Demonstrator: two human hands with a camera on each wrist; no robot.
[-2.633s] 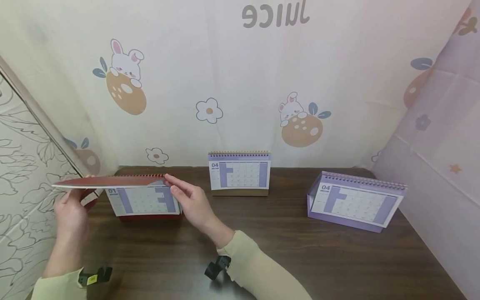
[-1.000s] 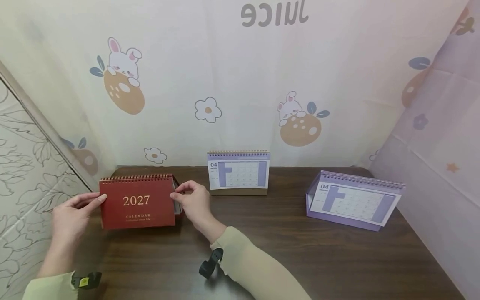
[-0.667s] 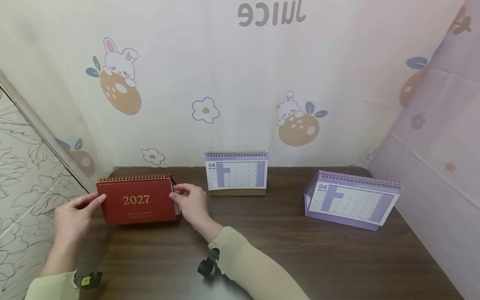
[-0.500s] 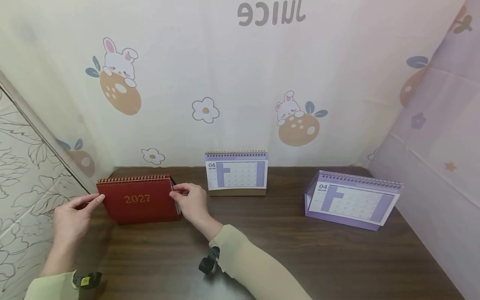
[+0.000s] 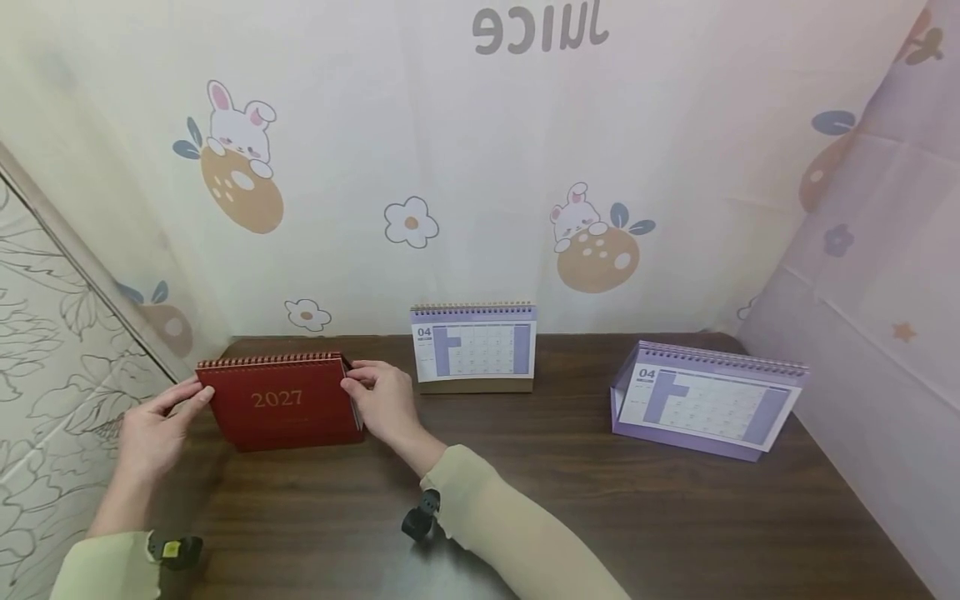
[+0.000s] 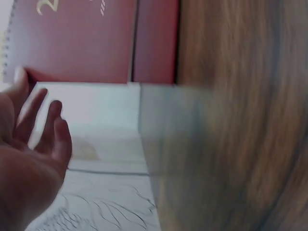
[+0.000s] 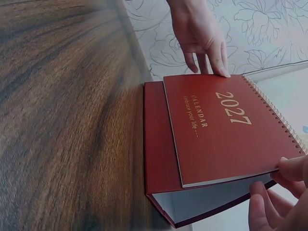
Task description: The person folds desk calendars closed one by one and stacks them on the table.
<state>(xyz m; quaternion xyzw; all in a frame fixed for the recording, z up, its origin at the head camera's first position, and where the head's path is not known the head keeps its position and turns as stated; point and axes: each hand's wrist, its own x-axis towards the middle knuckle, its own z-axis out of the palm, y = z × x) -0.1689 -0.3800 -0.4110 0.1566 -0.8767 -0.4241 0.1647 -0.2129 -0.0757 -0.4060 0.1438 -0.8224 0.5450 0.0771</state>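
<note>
A red spiral-bound desk calendar (image 5: 281, 421) with "2027" in gold on its cover stands tent-like at the left of the table. My left hand (image 5: 153, 433) pinches its left edge just under the rings, thumb on the front; the remaining fingers stay loose in the left wrist view. At the opposite edge, also near the rings, my right hand (image 5: 384, 404) pinches the calendar with the thumb in front and fingers behind. In the right wrist view the cover (image 7: 211, 130) lies down over the front, and the red base (image 7: 156, 134) shows below it.
A desk calendar (image 5: 474, 350) turned to 04 stands at the back middle of the brown wooden table (image 5: 315, 517). Another calendar (image 5: 708, 404) with a purple stand, also at 04, is angled at the right. A printed curtain (image 5: 480, 150) hangs behind; a patterned panel (image 5: 45, 375) borders the left.
The red cover, earlier lifted flat above the 01 page, has swung down over the front and settled back. My right hand stays at the right edge; the left has shifted slightly up and right.
</note>
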